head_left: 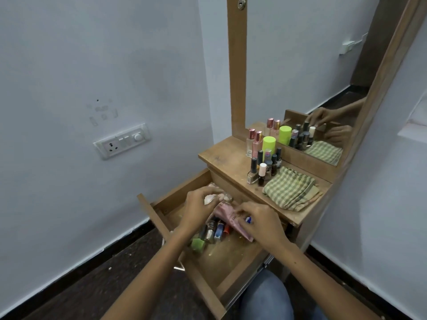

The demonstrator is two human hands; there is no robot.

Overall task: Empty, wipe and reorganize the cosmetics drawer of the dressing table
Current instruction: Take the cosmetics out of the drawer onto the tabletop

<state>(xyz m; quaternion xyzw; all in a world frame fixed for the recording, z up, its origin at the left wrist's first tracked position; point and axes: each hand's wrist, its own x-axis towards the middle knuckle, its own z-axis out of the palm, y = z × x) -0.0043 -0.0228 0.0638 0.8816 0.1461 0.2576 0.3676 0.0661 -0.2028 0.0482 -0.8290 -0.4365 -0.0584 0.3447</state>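
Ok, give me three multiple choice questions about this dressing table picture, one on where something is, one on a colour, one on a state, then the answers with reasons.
1. Where does the folded checked cloth lie?
A. in the drawer
B. on the tabletop, right of the nail polish bottles
C. on the floor

2. What colour is the cap of the tallest container on the tabletop?
A. lime green
B. red
C. black

3. What state is the drawer in?
A. shut
B. pulled out and bare
C. pulled out with cosmetics inside

Answers:
1 B, the cloth rests on the wooden top beside the upright bottles.
2 A, its bright lime cap stands above the bottles around it.
3 C, the drawer is out, bottles and a pink tube lie in it, and the left hand and right hand reach in.
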